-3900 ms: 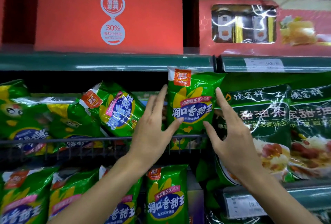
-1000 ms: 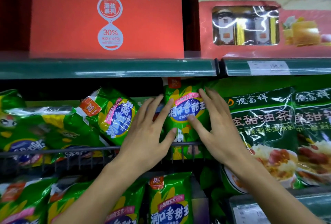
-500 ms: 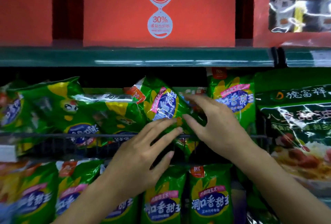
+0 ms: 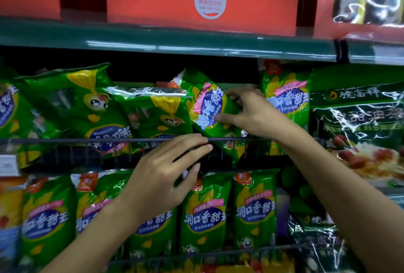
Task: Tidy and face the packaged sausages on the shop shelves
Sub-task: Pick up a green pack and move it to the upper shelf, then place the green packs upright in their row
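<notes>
Right hand (image 4: 255,115) has its grip on the tilted sausage pack (image 4: 207,106): thumb across the blue label, fingers curled over the pack's upper right edge. The pack leans with its top toward 11 o'clock, out of line with the upright pack (image 4: 286,98) just beside it at 3 o'clock. That hold, thumb in front and fingers behind, looks chosen to swing the pack upright and face it forward.

Left hand (image 4: 168,167) holds nothing; fingers are straight and together, tips lying at the wire rail (image 4: 65,140) that fronts the middle shelf (probably poised to steady the pack's lower end or catch a slide, though contact with the rail is hard to confirm).

At 9 o'clock of the held pack, two more packs (image 4: 150,111) lie slumped and overlapping, one apparently upside down, so they are not yet faced. The lower row (image 4: 205,213) stands upright, labels forward.

Against the view a second ago: both hands then lay flat on the upright pack, pressing it into place. Now that pack stands alone against the dark green bags (image 4: 358,119), and the hands have shifted left to the next pack; the camera has swung left with them.
</notes>
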